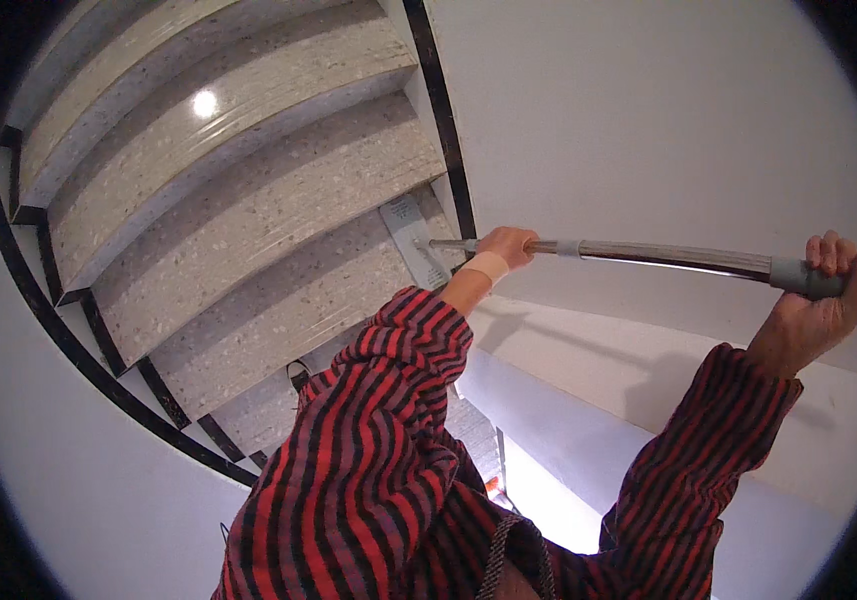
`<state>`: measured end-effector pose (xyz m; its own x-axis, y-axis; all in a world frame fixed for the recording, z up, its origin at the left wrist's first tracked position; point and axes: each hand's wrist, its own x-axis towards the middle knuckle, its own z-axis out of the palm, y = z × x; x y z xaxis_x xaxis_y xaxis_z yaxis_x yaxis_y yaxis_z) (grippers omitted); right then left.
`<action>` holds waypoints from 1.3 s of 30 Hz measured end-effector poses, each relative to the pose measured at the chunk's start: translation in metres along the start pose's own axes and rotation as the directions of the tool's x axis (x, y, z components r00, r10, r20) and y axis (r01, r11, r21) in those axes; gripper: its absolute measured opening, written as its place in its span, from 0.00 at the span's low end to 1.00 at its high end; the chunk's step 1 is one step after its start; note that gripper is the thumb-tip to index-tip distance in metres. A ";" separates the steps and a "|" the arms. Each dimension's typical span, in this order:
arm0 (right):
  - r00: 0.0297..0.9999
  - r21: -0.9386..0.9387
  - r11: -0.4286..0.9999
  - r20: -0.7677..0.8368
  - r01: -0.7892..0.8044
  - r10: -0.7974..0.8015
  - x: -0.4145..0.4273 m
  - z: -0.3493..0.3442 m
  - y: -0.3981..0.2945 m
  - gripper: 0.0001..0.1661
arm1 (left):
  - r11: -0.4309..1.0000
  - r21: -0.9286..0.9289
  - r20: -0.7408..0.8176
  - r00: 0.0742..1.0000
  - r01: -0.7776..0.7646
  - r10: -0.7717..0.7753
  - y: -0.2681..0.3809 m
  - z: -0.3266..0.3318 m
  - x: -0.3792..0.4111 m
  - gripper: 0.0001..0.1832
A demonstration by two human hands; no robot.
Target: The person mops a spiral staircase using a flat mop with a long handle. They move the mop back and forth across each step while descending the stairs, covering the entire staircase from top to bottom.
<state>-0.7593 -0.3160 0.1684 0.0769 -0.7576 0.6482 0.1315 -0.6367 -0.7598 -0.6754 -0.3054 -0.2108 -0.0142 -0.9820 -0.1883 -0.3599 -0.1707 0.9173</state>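
A metal mop pole (668,259) with grey plastic collars runs from the stairs to the right rim of the picture. My left hand (507,247), with a pale band at the wrist, is closed round the pole's lower part. Near the far right, my right hand (818,300) grips the pole's grey plastic handle. The flat, pale grey mop head (412,236) lies on a speckled stone stair tread (316,285), close to the wall. The underside of the mop head is hidden.
Curved stone steps (248,187) rise towards the upper left. A dark skirting strip (447,135) borders the white wall (623,135) on the right. Another dark border (60,330) follows the stairs' left side. A shoe (298,373) shows on a lower step.
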 end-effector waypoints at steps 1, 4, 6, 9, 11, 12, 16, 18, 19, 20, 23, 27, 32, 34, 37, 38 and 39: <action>1.000 0.014 1.000 -0.020 -0.018 0.018 0.001 -0.001 0.002 0.13 | 1.000 0.018 -0.014 1.000 0.012 -0.011 0.001 -0.002 -0.008 0.09; 0.996 0.068 0.996 -0.054 -0.066 0.070 0.001 0.007 0.003 0.12 | 1.000 0.021 -0.056 0.998 -0.006 0.007 -0.012 -0.012 -0.031 0.09; 0.993 0.106 0.990 -0.053 -0.098 0.104 -0.004 0.018 0.004 0.12 | 1.000 0.014 -0.098 0.995 -0.016 0.017 -0.022 -0.020 -0.050 0.09; 0.991 0.079 0.990 -0.045 -0.119 0.123 -0.013 0.030 0.000 0.12 | 1.000 0.011 -0.174 0.985 0.005 -0.003 -0.033 -0.035 -0.087 0.10; 0.983 0.044 0.991 -0.123 -0.130 0.135 -0.025 0.053 -0.008 0.13 | 1.000 0.008 -0.214 0.977 0.027 -0.025 -0.040 -0.046 -0.115 0.10; 0.978 0.023 0.991 -0.158 -0.133 0.135 -0.032 0.064 -0.014 0.14 | 1.000 0.008 -0.184 0.983 0.017 -0.015 -0.042 -0.060 -0.132 0.12; 0.973 0.178 0.967 -0.110 -0.184 0.205 -0.062 0.076 -0.018 0.13 | 0.989 0.139 -0.236 0.971 0.054 -0.020 -0.068 -0.083 -0.197 0.12; 0.951 0.096 0.984 -0.256 -0.153 0.173 -0.079 0.096 -0.040 0.14 | 0.996 0.082 -0.260 0.965 0.044 -0.021 -0.068 -0.082 -0.218 0.08; 0.962 0.119 0.975 -0.179 -0.186 0.205 -0.088 0.103 -0.041 0.15 | 0.996 0.081 -0.273 0.962 0.035 -0.012 -0.076 -0.090 -0.231 0.07; 0.959 0.065 0.977 -0.188 -0.204 0.213 -0.101 0.115 -0.040 0.15 | 0.993 0.088 -0.288 0.956 0.080 -0.051 -0.087 -0.095 -0.250 0.06; 0.941 0.112 0.936 -0.027 -0.333 0.338 -0.139 0.114 -0.018 0.12 | 0.981 0.136 -0.368 0.926 0.142 -0.083 -0.144 -0.102 -0.295 0.07; 0.871 0.173 0.858 -0.001 -0.483 0.491 -0.219 0.167 -0.003 0.13 | 0.925 0.205 -0.526 0.833 0.320 -0.172 -0.209 -0.112 -0.381 0.09; 0.744 0.108 0.737 0.139 -0.667 0.653 -0.296 0.216 -0.016 0.12 | 0.815 0.151 -0.595 0.710 0.559 -0.377 -0.270 -0.143 -0.459 0.07; 0.662 0.043 0.679 0.273 -0.733 0.698 -0.325 0.231 -0.020 0.13 | 0.688 0.188 -0.608 0.633 0.701 -0.479 -0.301 -0.153 -0.491 0.09; 0.500 0.014 0.541 0.405 -0.841 0.766 -0.369 0.248 -0.024 0.13 | 0.528 0.166 -0.601 0.510 0.833 -0.615 -0.320 -0.178 -0.542 0.10; 0.488 0.009 0.545 0.456 -0.839 0.744 -0.369 0.249 -0.025 0.12 | 0.540 0.115 -0.630 0.481 0.834 -0.609 -0.322 -0.176 -0.548 0.11; 0.473 0.002 0.547 0.505 -0.837 0.722 -0.371 0.252 -0.031 0.12 | 0.550 0.065 -0.656 0.451 0.833 -0.605 -0.328 -0.175 -0.558 0.11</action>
<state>-0.5426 0.0212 -0.0358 0.6301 -0.7457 -0.2169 0.0094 0.2866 -0.9580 -0.3864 0.2848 -0.3448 0.8233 -0.3928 -0.4096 -0.2708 -0.9062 0.3248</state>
